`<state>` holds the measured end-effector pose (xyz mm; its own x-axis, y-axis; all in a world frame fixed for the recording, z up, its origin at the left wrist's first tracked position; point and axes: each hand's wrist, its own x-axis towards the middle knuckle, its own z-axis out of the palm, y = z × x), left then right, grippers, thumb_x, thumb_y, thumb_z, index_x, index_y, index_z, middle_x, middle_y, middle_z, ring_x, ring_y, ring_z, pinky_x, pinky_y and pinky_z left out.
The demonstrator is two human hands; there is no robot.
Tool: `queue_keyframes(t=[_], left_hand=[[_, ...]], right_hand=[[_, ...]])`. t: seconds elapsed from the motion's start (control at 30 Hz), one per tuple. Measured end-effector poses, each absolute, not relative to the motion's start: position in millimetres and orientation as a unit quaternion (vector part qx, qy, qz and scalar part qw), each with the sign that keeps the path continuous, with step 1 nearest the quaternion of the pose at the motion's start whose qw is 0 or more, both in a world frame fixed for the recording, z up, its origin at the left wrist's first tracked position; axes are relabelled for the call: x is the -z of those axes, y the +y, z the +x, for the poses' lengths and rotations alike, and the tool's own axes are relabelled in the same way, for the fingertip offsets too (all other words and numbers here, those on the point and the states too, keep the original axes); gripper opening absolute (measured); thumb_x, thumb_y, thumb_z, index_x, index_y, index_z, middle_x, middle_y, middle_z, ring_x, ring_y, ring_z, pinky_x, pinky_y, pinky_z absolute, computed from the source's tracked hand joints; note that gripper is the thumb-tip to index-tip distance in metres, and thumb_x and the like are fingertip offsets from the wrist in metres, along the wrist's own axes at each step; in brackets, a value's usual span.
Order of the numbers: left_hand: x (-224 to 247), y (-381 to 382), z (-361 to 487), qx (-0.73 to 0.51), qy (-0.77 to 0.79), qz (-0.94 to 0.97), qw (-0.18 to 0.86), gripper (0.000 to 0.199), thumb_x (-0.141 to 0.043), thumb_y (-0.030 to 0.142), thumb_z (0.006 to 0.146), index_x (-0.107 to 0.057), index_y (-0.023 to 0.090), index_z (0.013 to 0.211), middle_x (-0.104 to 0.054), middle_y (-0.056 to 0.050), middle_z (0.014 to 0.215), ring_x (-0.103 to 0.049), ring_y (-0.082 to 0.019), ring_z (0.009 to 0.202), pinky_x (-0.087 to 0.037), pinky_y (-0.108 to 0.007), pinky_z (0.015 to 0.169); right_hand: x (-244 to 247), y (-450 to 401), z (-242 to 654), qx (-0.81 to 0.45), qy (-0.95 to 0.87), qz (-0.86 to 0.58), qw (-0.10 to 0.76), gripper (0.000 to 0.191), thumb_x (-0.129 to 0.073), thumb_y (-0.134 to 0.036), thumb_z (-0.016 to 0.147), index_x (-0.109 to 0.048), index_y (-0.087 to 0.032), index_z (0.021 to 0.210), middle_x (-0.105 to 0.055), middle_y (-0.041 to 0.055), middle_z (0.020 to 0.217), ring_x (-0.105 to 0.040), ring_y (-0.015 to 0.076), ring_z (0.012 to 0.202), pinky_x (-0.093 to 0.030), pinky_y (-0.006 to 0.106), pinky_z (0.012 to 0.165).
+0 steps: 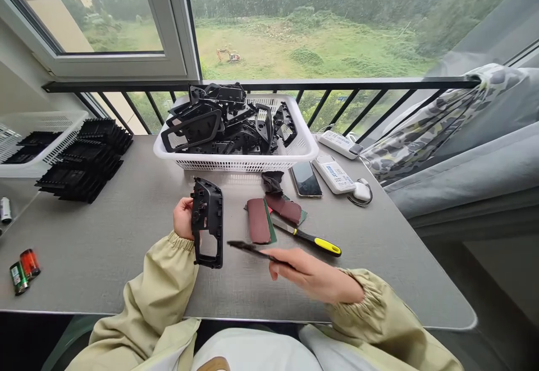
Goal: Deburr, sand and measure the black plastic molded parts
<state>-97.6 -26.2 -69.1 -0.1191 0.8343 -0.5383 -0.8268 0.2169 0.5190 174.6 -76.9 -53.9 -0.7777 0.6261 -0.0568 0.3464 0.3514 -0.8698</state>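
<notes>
My left hand (183, 219) grips a black plastic frame (214, 214) by its left side, holding it upright over the table. The frame has a large opening in its lower half and clips along its edges. In my right hand (309, 273) is a slim black brush-like tool (248, 247), its dark tip pointing left toward the frame, with a small gap between them. Its exact kind is hard to make out. Just beyond the tool lie dark red sanding sheets (257, 220) with green backs, and a file with a yellow-black handle (326, 246).
A white basket (236, 163) heaped with black plastic parts stands at the back. Stacked black parts (80, 160) and another white basket (71, 129) are at left. Batteries (29, 263) lie front left; a phone (306, 179) and white power strips (334, 174) lie right.
</notes>
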Motion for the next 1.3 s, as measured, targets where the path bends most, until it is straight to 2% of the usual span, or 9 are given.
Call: queue_keyframes(t=[0.1, 0.2, 0.27, 0.37, 0.57, 0.7, 0.87, 1.1, 1.3], left_hand=[[69.6, -28.4, -89.0, -0.613, 0.392, 0.043, 0.684, 0.013, -0.045, 0.013, 0.064, -0.058, 0.015, 0.066, -0.061, -0.001, 0.053, -0.055, -0.015, 0.04, -0.045, -0.025, 0.042], [74.0, -33.7, -71.7, -0.578, 0.387, 0.095, 0.712, 0.021, -0.047, 0.012, 0.062, -0.062, 0.013, 0.077, -0.065, -0.003, 0.06, -0.057, -0.014, 0.044, -0.046, -0.024, 0.044], [79.3, -38.4, -60.9, -0.549, 0.389, 0.115, 0.731, 0.023, -0.048, 0.012, 0.063, -0.062, 0.013, 0.081, -0.066, -0.003, 0.063, -0.058, -0.014, 0.046, -0.045, -0.023, 0.045], [87.4, -44.7, -50.8, -0.512, 0.391, 0.133, 0.754, 0.024, -0.051, 0.014, 0.065, -0.062, 0.014, 0.087, -0.066, -0.002, 0.064, -0.058, -0.014, 0.048, -0.045, -0.023, 0.045], [90.5, -50.4, -46.3, -0.499, 0.411, 0.156, 0.747, 0.025, -0.053, 0.017, 0.067, -0.061, 0.016, 0.09, -0.067, -0.001, 0.065, -0.058, -0.014, 0.049, -0.045, -0.023, 0.046], [89.7, -52.3, -45.4, -0.49, 0.426, 0.19, 0.736, 0.024, -0.055, 0.019, 0.066, -0.062, 0.015, 0.089, -0.067, -0.001, 0.066, -0.057, -0.013, 0.049, -0.043, -0.023, 0.046], [91.7, -54.1, -45.5, -0.49, 0.447, 0.224, 0.714, 0.025, -0.057, 0.021, 0.065, -0.065, 0.015, 0.088, -0.068, -0.001, 0.072, -0.057, -0.012, 0.054, -0.043, -0.022, 0.049], [98.7, -56.6, -47.3, -0.482, 0.446, 0.246, 0.713, 0.028, -0.056, 0.022, 0.067, -0.067, 0.015, 0.092, -0.069, -0.002, 0.08, -0.059, -0.014, 0.062, -0.045, -0.023, 0.055], [98.7, -57.0, -47.6, -0.467, 0.436, 0.236, 0.732, 0.026, -0.056, 0.022, 0.068, -0.066, 0.016, 0.092, -0.067, -0.002, 0.079, -0.058, -0.014, 0.058, -0.044, -0.025, 0.054]], right_hand=[[38.9, -81.4, 183.9, -0.45, -0.82, -0.308, 0.175, 0.037, -0.036, -0.029, 0.098, -0.052, -0.02, 0.13, -0.071, 0.0061, 0.097, -0.066, 0.0142, 0.083, -0.052, 0.024, 0.076], [38.6, -72.9, 181.7, -0.349, -0.83, -0.39, 0.193, 0.045, -0.043, -0.037, 0.095, -0.046, -0.022, 0.137, -0.064, 0.0098, 0.124, -0.064, 0.0203, 0.105, -0.052, 0.031, 0.087], [46.8, -63.5, 174.3, -0.289, -0.825, -0.441, 0.206, 0.045, -0.041, -0.039, 0.096, -0.046, -0.024, 0.138, -0.062, 0.0082, 0.128, -0.063, 0.0222, 0.11, -0.052, 0.034, 0.089], [64.2, -52.2, 161.5, -0.241, -0.809, -0.485, 0.229, 0.041, -0.039, -0.038, 0.097, -0.052, -0.024, 0.133, -0.065, 0.0066, 0.124, -0.066, 0.0223, 0.106, -0.054, 0.033, 0.085], [86.4, -48.8, 152.9, -0.2, -0.798, -0.496, 0.277, 0.034, -0.05, -0.036, 0.092, -0.06, -0.02, 0.12, -0.072, 0.0069, 0.108, -0.068, 0.0164, 0.068, -0.054, 0.029, 0.067], [92.4, -48.7, 154.5, -0.2, -0.786, -0.483, 0.33, 0.031, -0.052, -0.031, 0.089, -0.058, -0.018, 0.117, -0.07, 0.0072, 0.105, -0.067, 0.0164, 0.074, -0.054, 0.028, 0.068], [94.2, -48.7, 156.5, -0.198, -0.793, -0.467, 0.337, 0.033, -0.051, -0.027, 0.09, -0.054, -0.017, 0.121, -0.068, 0.0086, 0.104, -0.067, 0.018, 0.083, -0.054, 0.03, 0.072], [98.0, -49.6, 155.6, -0.163, -0.806, -0.46, 0.334, 0.033, -0.049, -0.034, 0.094, -0.053, -0.018, 0.122, -0.069, 0.0087, 0.099, -0.067, 0.0179, 0.078, -0.054, 0.03, 0.068], [98.1, -51.3, 154.2, -0.135, -0.808, -0.456, 0.348, 0.031, -0.05, -0.032, 0.094, -0.054, -0.017, 0.121, -0.069, 0.0077, 0.092, -0.066, 0.0169, 0.073, -0.052, 0.028, 0.062]])
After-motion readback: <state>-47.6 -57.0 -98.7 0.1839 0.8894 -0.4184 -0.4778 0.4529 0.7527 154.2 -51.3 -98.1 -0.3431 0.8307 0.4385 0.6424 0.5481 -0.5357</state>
